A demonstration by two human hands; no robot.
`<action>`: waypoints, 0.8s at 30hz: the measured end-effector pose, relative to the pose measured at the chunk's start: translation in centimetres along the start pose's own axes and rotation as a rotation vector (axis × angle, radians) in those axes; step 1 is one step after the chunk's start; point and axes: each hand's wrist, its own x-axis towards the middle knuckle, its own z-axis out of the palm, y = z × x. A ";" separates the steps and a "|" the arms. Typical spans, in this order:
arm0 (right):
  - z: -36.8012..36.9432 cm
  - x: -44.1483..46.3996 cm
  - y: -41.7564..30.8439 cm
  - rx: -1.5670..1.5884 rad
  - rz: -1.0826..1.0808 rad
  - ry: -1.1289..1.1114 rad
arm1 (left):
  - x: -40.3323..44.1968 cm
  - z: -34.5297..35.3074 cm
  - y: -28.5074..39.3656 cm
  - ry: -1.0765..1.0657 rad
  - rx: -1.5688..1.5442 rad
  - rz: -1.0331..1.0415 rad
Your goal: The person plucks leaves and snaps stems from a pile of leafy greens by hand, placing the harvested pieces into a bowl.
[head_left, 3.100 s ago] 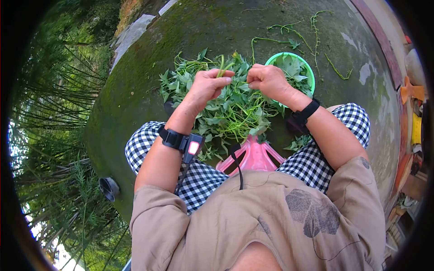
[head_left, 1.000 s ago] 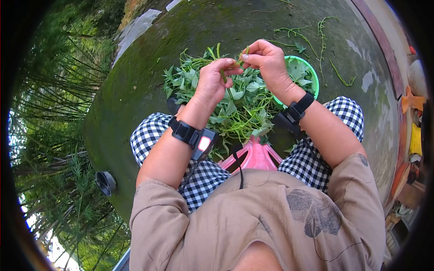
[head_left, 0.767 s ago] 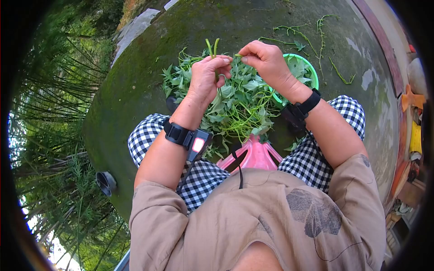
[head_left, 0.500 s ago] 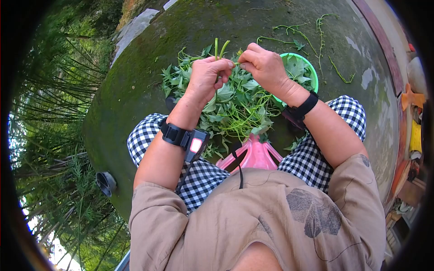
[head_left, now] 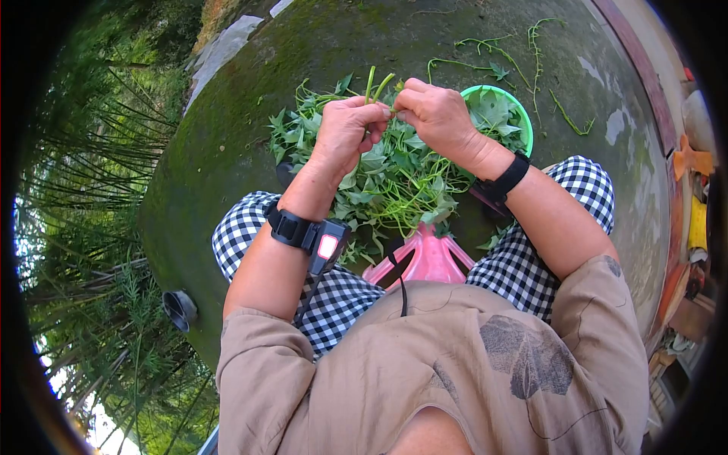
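My left hand (head_left: 349, 130) is closed around green stems (head_left: 377, 87), whose cut ends stick up above the thumb. Against it, my right hand (head_left: 438, 120) pinches a thin green stem, with the fingertips of both hands nearly touching. A small yellowish-green tip shows above the right fingers. Beneath both hands lies a heap of leafy green vines (head_left: 398, 178), leaves and long stems tangled together. A bright green basket (head_left: 528, 129) holding leaves stands just beyond my right wrist, partly hidden by it.
Pink plastic (head_left: 431, 264) lies between my knees, by the heap's near edge. Stripped vine stems (head_left: 537, 68) are scattered on the mossy concrete ground (head_left: 227, 167). A dark round container (head_left: 179, 309) sits at the left edge, beside dense plants. Assorted items line the right side.
My right hand has shifted slightly left and down, closing the small gap to the left fingertips. The upright stems in my left hand lean further right.
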 end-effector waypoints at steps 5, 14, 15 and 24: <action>0.1 -0.1 0.2 -0.021 -0.036 -0.004 | 0.1 0.0 -0.1 -0.009 0.022 0.009; 0.7 -0.8 0.0 0.168 0.058 -0.035 | 0.3 0.1 -1.6 0.064 0.042 0.051; 0.7 -0.8 0.2 0.271 0.113 -0.040 | 0.3 0.2 -1.6 0.070 0.028 0.048; -3.3 0.3 0.7 0.828 0.590 0.120 | 1.0 -0.4 -2.3 0.094 0.036 -0.044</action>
